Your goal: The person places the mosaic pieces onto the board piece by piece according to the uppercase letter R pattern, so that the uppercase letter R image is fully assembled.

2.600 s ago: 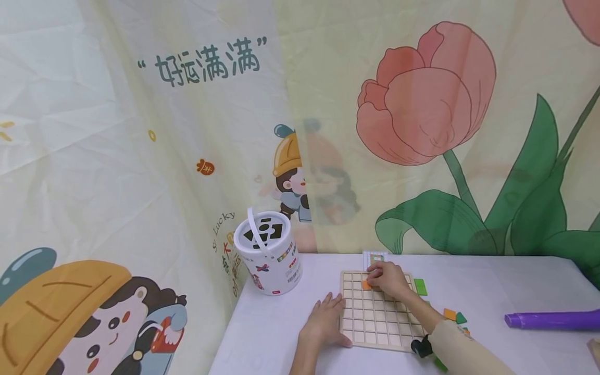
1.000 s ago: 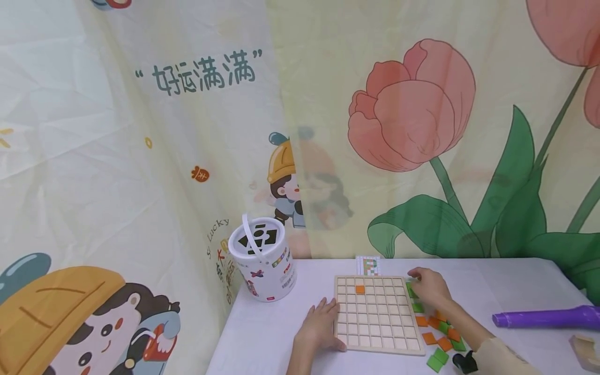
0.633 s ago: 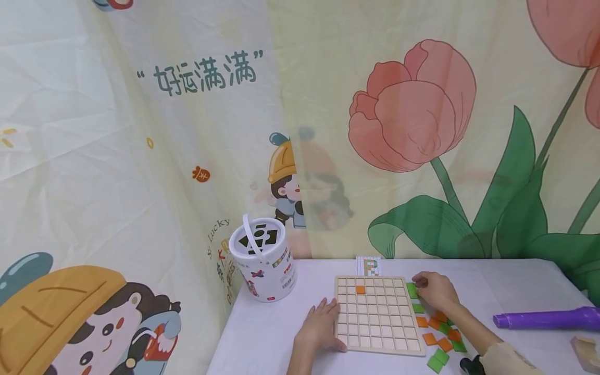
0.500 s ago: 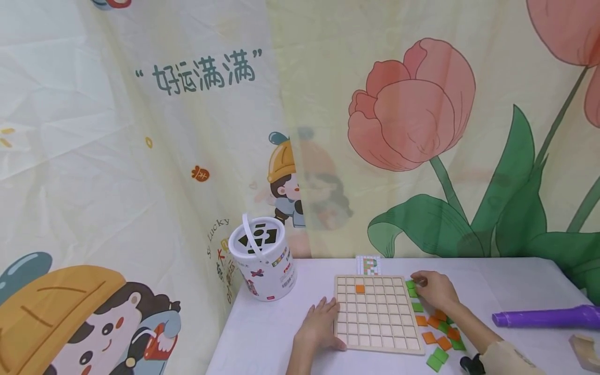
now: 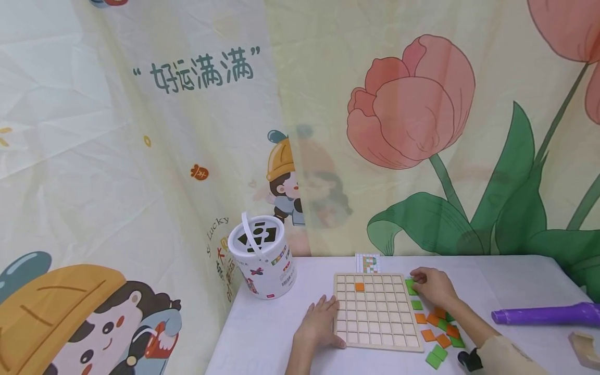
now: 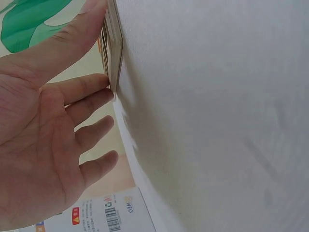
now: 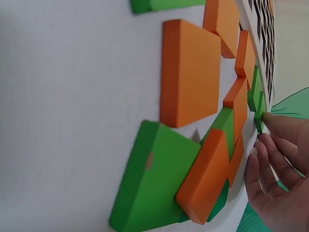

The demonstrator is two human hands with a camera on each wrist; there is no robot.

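My left hand point(image 5: 320, 324) rests on the left edge of a wooden grid board point(image 5: 375, 333), fingers spread and thumb at its lower corner. In the left wrist view, the thumb and nearest fingers touch the board's side. One orange tile point(image 5: 359, 287) sits in a cell of the second row. Just off the board's upper right edge, my right hand point(image 5: 436, 287) pinches at a green tile point(image 5: 410, 284) with thumb and fingertips. The right wrist view shows those fingertips at the tile point(image 7: 259, 116), partly covering it; it lies among other tiles.
Several orange and green tiles point(image 5: 442, 341) lie right of the board. A pattern card point(image 5: 369, 263) stands behind it. A white lidded bucket point(image 5: 262, 260) is at the left, a purple tube-shaped object point(image 5: 544, 314) at the right, near a wooden piece point(image 5: 583, 348).
My right hand has moved from the orange tile on the board to the green tiles at the right, where it shifts only slightly. The orange tile stays in its cell. My left hand holds its place.
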